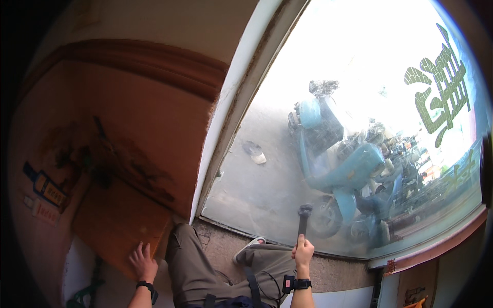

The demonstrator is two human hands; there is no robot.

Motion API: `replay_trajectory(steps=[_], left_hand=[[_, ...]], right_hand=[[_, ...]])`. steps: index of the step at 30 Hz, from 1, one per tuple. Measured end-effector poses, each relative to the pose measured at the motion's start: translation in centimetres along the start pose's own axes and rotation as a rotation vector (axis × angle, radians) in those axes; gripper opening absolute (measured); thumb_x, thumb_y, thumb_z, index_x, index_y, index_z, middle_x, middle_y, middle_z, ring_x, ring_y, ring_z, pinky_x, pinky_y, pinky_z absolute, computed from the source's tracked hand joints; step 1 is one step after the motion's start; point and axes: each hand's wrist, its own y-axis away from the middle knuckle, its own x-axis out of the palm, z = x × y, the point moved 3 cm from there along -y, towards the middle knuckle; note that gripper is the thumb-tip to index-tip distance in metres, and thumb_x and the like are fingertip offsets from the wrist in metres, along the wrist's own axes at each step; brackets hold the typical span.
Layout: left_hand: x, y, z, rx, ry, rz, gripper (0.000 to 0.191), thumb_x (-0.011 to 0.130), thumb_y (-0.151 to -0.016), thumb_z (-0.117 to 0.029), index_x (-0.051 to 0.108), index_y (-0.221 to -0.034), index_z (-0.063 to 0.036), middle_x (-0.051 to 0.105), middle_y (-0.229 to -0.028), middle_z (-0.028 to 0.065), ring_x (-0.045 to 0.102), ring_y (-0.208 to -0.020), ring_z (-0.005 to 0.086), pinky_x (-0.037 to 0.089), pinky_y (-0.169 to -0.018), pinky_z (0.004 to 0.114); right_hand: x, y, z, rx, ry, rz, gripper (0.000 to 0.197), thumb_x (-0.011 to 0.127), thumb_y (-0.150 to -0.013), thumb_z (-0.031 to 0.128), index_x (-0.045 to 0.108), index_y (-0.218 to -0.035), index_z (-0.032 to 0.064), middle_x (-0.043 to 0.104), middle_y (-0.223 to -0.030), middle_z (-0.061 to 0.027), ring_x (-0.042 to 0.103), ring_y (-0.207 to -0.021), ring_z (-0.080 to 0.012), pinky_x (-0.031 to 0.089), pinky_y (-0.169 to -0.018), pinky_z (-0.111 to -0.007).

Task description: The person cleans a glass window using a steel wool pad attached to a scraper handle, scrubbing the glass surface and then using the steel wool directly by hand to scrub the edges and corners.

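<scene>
A black rod-like tool with a rounded, knobbed head [304, 217] is gripped by its shaft in my right hand [303, 252], held upright before the glass pane [265, 200]. What the tool is exactly I cannot tell. My left hand [143, 261], fingers spread, rests at the edge of an orange-brown wooden board or tabletop [119, 223] and holds nothing. Each wrist wears a black band, and a small black device with a cable sits by the right one. My legs in grey-brown trousers [192, 265] are bent below, with a light sandal [248, 248] near the glass.
Beyond the glass stand a light-blue scooter [346, 173] and several other two-wheelers. The pane bears large green lettering [443, 88]. Its pale frame [231, 111] runs along my left, beside a reddish-brown panelled wall [154, 100]. A stone-like ledge [335, 267] lies along the glass bottom.
</scene>
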Motion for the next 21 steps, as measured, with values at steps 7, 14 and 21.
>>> replay_trajectory(steps=[7,14,21], left_hand=[[-1.4,0.0,-1.2,0.042,-0.002,-0.051,0.071,0.076,-0.071,-0.016,0.046,-0.136,-0.0173,0.039,-0.146,0.0096,0.040,-0.131,0.0350,0.027,-0.111,0.056],[-1.4,-3.8,-5.4,-0.145,0.945,-0.084,0.023,0.056,-0.079,0.003,0.056,-0.101,-0.0010,0.058,-0.100,0.0150,0.058,-0.099,0.0303,0.046,-0.090,0.037],[-0.4,-2.2,-23.1,0.169,1.430,0.378,0.037,0.066,-0.088,-0.013,0.055,-0.122,-0.0022,0.058,-0.114,0.0138,0.061,-0.099,0.0214,0.052,-0.082,0.032]], right_hand=[[0.8,4.2,-6.1,0.117,0.183,0.364,0.048,0.062,-0.097,0.038,0.056,-0.064,0.0033,0.053,-0.051,-0.0015,0.049,-0.041,-0.0103,0.038,-0.039,-0.027],[0.4,7.1,-5.0,-0.094,0.547,0.632,0.053,0.065,-0.091,0.048,0.066,-0.078,-0.0032,0.060,-0.060,-0.0146,0.059,-0.057,-0.0190,0.046,-0.057,-0.037],[2.9,11.8,-9.5,0.105,0.255,0.853,0.048,0.064,-0.094,0.047,0.067,-0.076,0.0019,0.054,-0.058,0.0011,0.051,-0.053,-0.0077,0.041,-0.050,-0.026]])
